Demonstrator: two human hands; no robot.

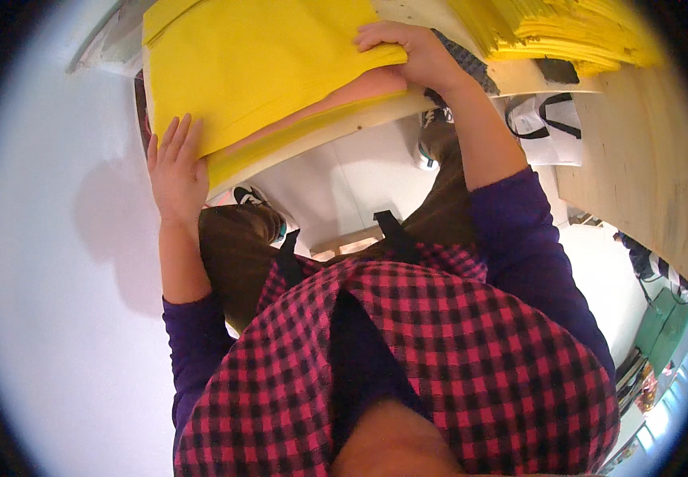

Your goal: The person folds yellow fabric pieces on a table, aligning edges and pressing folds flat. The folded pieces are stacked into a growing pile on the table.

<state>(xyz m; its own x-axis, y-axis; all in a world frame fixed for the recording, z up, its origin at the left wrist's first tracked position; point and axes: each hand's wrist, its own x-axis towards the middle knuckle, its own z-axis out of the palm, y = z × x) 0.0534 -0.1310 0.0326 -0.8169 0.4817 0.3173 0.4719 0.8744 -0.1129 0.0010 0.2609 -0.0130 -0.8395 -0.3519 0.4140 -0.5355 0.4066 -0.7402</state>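
Yellow cloth (257, 71) lies in a wide layered piece on a pale wooden tabletop (349, 132) in front of me. At its near left corner my left hand (179, 175) rests with the fingers stretched out along the edge. The right end of the near edge is held by my right hand (423, 60), its fingers curled over the top layer. That layer stands slightly raised there. Between it and a lower yellow strip (288, 135) shows a pinkish-orange surface (312, 115); I cannot tell what it is. The thumb of my right hand is hidden.
A pile of folded yellow cloth (574, 36) lies at the far right, with a small black item (557, 71) by it. Dark grey material (469, 63) sits behind my right wrist. A white bag (546, 135) and a wooden panel (638, 159) are right. A white wall (58, 254) stands left.
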